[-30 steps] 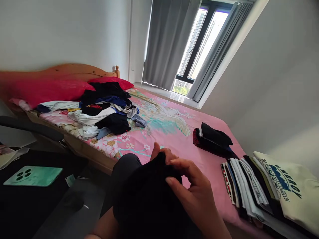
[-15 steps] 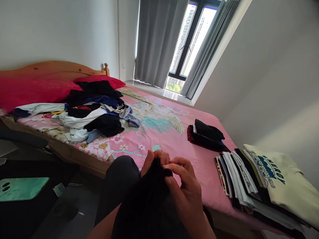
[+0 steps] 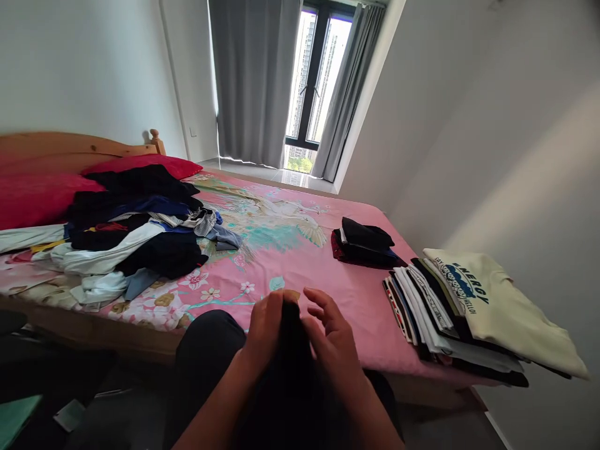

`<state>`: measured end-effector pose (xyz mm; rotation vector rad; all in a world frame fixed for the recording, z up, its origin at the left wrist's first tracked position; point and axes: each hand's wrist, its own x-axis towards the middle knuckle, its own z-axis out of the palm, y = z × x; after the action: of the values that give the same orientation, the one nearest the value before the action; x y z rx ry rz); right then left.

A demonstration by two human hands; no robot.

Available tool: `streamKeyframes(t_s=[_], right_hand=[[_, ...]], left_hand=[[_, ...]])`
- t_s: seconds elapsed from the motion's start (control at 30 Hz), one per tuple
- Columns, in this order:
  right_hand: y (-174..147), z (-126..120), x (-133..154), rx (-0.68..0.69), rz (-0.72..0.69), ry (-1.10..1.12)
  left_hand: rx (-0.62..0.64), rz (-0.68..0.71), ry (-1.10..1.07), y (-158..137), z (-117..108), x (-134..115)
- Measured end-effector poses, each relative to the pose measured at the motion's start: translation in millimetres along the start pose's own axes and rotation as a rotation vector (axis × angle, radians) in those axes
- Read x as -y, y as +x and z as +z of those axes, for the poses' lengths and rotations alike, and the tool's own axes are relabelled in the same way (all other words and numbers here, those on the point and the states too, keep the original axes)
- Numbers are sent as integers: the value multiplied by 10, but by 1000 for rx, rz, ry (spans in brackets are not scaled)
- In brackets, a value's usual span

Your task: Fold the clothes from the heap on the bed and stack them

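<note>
A dark black piece of clothing [image 3: 294, 356] rises in a narrow fold over my lap, its exact kind too dark to make out. My left hand [image 3: 266, 325] is closed on its upper left side, fingers bent over the top edge. On the other side my right hand [image 3: 332, 328] is open, fingers spread and slightly curled, with the thumb beside the cloth. Below the wrists, the garment merges with the dark clothes I wear.
A messy heap of clothes [image 3: 140, 237] lies on the pink bed sheet [image 3: 300, 275] at left. Toward the right are a small dark folded pile [image 3: 365, 240] and a larger folded stack [image 3: 422, 312], topped by a cream shirt [image 3: 506, 306]. A green phone [image 3: 16, 419] shows at lower left.
My view has swung right. My right hand has let go of the cloth's top edge and spread its fingers, while the left has come up around the fold.
</note>
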<state>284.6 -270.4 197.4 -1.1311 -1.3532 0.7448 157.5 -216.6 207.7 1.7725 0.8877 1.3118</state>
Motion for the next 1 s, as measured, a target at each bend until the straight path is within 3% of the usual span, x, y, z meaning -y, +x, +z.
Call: streamKeyframes(t_s=[0.13,0.23,0.47,0.57,0.67,0.8,0.9,1.0], right_hand=[[61,-351,129,127,115,9],[59,-504,298,227,73,-243],[-20,-410,404,266,-89,-612],[-84,-334,295,155,-105,-724],[-121,-286,138,60,-98,-696],[-79,-370,33,131,-117,-597],[26,-567,125,211,-236,-681],[161,-802,324,207,-395,-810]], left_hand=[[-42,30,285,103,-60,-96],[-6,64,416,121,4,-181],[77,46,524,-13,213,-161],[94,8,510,-40,242,-165],[103,-22,457,-47,264,-176],[215,-16,290,-7,214,-128],[366,-9,88,48,80,-43],[491,-5,28,68,-72,78]])
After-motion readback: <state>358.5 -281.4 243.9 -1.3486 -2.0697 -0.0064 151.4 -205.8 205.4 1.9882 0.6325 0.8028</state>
